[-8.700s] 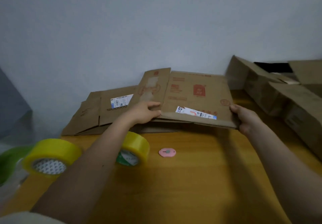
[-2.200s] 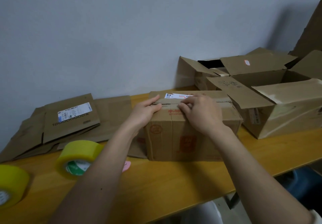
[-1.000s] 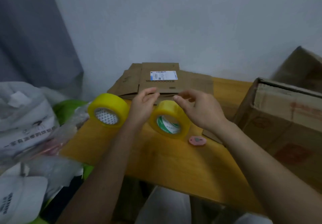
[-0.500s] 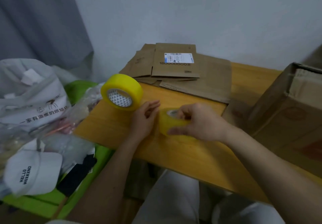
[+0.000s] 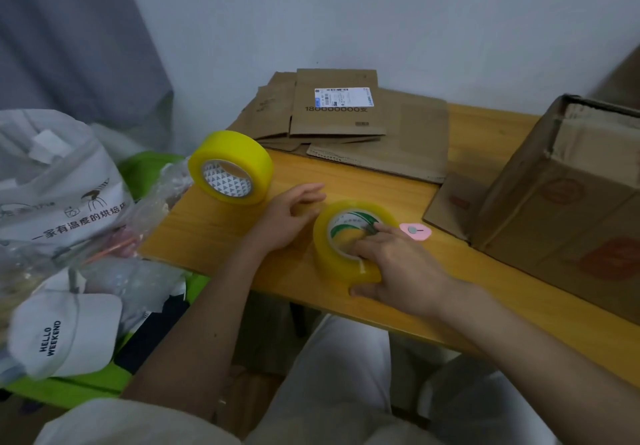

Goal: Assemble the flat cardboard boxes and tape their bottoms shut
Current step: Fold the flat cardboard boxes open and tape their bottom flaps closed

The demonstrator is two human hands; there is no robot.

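Here the right hand (image 5: 398,268) is gripping the translucent yellow tape roll with the green-printed core (image 5: 341,237), fingers hooked into its centre, thumb under its rim, above the wooden table (image 5: 225,230). The left hand (image 5: 287,216) is lying relaxed beside it, holding nothing, while the assembled brown cardboard box (image 5: 561,209) is standing at the right.

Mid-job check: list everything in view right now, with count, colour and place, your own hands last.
tape roll: 1, clear yellowish, near table edge, in right hand's grip
spare tape roll: 1, bright yellow, standing at table's left end
flat boxes: a stack, brown, far side by the wall
assembled box: 1, brown, table's right
cutter: 1, pink, right of the held roll
table: 1, orange wood
plastic bags: white and clear, left of table
cap: 1, white, lower left
left hand: open, beside the roll
right hand: fingers in the roll's core
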